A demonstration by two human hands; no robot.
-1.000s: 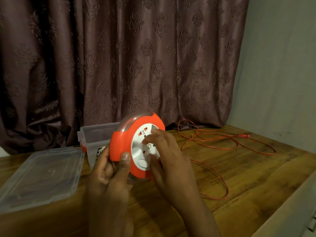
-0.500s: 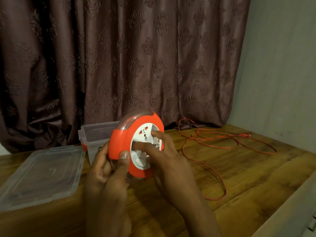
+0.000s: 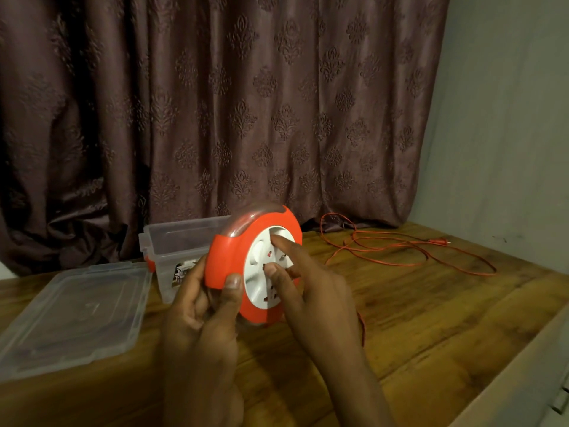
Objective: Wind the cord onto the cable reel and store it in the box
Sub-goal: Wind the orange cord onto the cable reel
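Note:
A round orange cable reel (image 3: pixel 229 257) with a white socket disc stands upright above the wooden table (image 3: pixel 415 318). My left hand (image 3: pixel 200 306) grips its left rim, thumb on the front edge. My right hand (image 3: pixel 308 282) presses its fingertips on the white disc, index finger near the top. The thin orange cord (image 3: pixel 400 251) lies in loose loops on the table to the right, its plug end at the far right. An open clear plastic box (image 3: pixel 175 241) stands behind the reel.
The box's clear lid (image 3: pixel 74 315) lies flat on the table at the left. A dark patterned curtain (image 3: pixel 246 103) hangs behind, a plain wall (image 3: pixel 508 118) to the right. A pale ledge (image 3: pixel 523 380) runs along the table's right edge.
The white disc has turned under my right fingers, its sockets now in different places. The loop of cord near my right wrist has pulled in closer to the reel.

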